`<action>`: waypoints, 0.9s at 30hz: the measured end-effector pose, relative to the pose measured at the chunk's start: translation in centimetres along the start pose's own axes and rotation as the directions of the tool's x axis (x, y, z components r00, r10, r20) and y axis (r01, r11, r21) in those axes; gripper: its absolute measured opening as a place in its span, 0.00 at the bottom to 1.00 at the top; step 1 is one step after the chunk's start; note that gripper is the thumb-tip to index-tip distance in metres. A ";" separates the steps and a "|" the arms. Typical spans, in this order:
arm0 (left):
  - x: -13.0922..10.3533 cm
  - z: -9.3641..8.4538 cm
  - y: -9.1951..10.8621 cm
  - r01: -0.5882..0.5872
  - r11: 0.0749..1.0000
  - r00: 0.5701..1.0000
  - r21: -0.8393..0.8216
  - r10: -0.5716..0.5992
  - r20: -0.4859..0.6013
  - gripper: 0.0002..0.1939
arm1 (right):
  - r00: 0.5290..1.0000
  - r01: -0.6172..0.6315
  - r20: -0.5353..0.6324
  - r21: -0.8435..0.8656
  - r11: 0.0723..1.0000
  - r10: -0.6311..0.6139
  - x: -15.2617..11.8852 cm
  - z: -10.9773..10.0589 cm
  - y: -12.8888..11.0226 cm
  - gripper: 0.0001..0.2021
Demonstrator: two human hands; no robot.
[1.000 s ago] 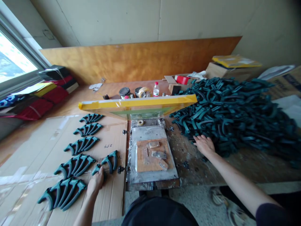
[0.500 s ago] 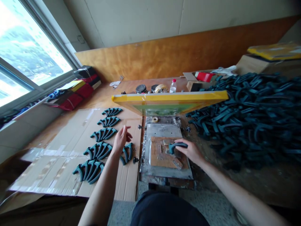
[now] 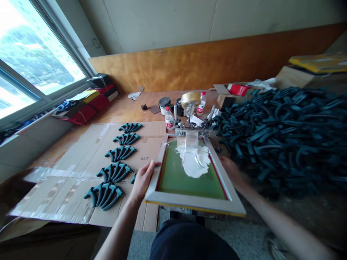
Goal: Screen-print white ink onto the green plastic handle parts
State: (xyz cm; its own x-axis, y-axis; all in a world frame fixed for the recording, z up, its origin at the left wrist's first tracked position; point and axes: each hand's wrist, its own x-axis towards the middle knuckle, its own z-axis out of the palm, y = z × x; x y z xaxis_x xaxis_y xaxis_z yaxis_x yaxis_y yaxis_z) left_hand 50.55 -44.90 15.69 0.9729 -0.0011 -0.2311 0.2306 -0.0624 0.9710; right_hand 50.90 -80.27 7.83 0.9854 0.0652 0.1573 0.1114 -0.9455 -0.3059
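Right hand [image 3: 233, 172]: blurred, contact with frame [image 3: 193, 202] unclear.
Heaped pieces [image 3: 287, 141]: blurred, cropped at right.
Window [image 3: 29, 47]: cropped at left.

Brown wooden desk [image 3: 119, 110]. Left: flat cardboard sheet [image 3: 70, 151] on it, taped, carrying five fanned rows of dark green curved parts [image 3: 103, 196]. Right: big loose heap of the same [image 3: 284, 137], piled straight on the wood. Back: paper scrap [image 3: 135, 95], small black lump [image 3: 144, 107], brown square [image 3: 154, 109], black-lidded tub [image 3: 165, 104], red-capped bottles [image 3: 169, 122]. Red bundle [image 3: 84, 112] at the window end.
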 end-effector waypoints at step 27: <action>1.6 0.2 -11.6 0.083 0.992 0.995 0.092 -0.087 0.044 0.35 | 0.743 0.669 -0.038 0.037 0.742 -0.668 -0.7 -0.2 -6.4 0.14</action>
State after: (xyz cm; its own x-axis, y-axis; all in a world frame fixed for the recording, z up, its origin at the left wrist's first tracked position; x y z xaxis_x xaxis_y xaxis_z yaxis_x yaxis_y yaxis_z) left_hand 49.46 -44.35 4.08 0.9475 -0.0400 -0.3172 0.3077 -0.1543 0.9389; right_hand 49.48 -74.35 9.84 0.6527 0.6683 0.3568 0.7470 -0.6462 -0.1562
